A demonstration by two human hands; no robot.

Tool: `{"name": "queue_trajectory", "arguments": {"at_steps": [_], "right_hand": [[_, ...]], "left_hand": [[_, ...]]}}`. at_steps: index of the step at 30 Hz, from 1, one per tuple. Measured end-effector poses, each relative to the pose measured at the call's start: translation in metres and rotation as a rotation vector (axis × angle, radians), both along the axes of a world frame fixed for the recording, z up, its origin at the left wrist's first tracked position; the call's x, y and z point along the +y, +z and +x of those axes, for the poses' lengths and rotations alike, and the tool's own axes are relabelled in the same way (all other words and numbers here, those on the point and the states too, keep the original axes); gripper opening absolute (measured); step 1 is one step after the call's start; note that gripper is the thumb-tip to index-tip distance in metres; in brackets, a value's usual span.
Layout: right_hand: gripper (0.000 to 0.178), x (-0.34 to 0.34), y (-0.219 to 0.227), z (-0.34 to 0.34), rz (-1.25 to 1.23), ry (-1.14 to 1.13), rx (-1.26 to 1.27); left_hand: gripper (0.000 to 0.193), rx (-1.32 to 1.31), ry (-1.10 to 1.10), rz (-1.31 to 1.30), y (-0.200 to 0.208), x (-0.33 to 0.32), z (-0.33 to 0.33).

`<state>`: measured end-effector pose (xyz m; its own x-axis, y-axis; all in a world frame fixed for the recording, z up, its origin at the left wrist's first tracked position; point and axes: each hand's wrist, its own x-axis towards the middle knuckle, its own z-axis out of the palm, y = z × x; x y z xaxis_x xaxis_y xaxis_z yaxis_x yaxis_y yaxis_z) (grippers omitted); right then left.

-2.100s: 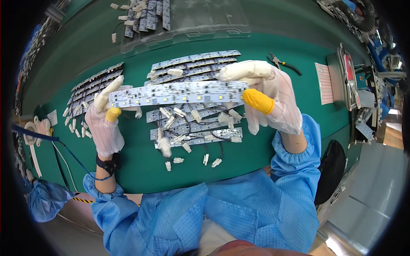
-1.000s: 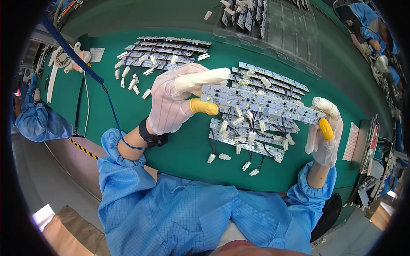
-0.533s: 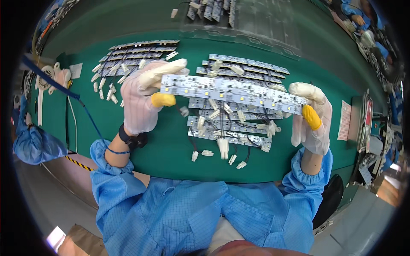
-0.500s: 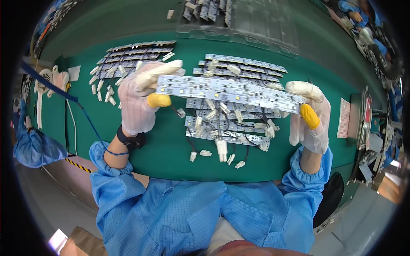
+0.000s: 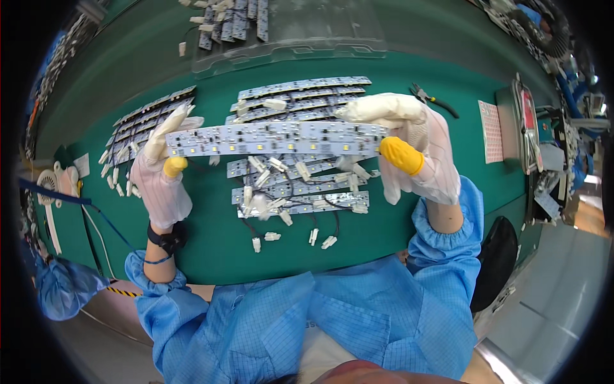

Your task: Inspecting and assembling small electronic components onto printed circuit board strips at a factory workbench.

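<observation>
A long, narrow LED circuit board is held up level between my two gloved hands, its small yellow LEDs showing. My left hand pinches its left end, with a yellow cot on the thumb. At the right end, my right hand grips the board, its thumb also in a yellow cot. Below and behind it lie rows of similar boards with dark wires and white plugs. The held board covers part of them. A blue cord runs to the dark band on my left wrist.
More wired boards lie at the left. A clear plastic tray stands at the back beside upright boards. Pliers and a pink printed sheet lie at the right. A small white fan sits far left, near another person's blue sleeve.
The view has swung, so the table's contents sit further left. The board has turned from sloping down rightward to nearly level. Both hands keep hold of it, and the pliers have come into sight.
</observation>
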<state>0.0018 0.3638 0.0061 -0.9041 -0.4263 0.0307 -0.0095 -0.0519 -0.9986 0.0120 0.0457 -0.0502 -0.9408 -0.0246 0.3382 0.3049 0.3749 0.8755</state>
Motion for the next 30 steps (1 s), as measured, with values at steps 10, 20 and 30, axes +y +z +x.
{"name": "queue_trajectory", "arguments": {"at_steps": [10,20,30], "right_hand": [[0.058,0.004,-0.006,-0.003,-0.073,0.076,0.030],[0.070,-0.005,-0.013,-0.003,0.043,-0.140,0.014],[0.064,-0.002,-0.017,-0.006,0.098,-0.171,-0.067]], "left_hand": [[0.071,-0.081,-0.065,0.002,-0.002,-0.005,-0.002],[0.060,0.007,-0.088,0.116,0.001,-0.007,0.008],[0.057,0.104,-0.147,0.111,0.013,-0.001,0.010]]}}
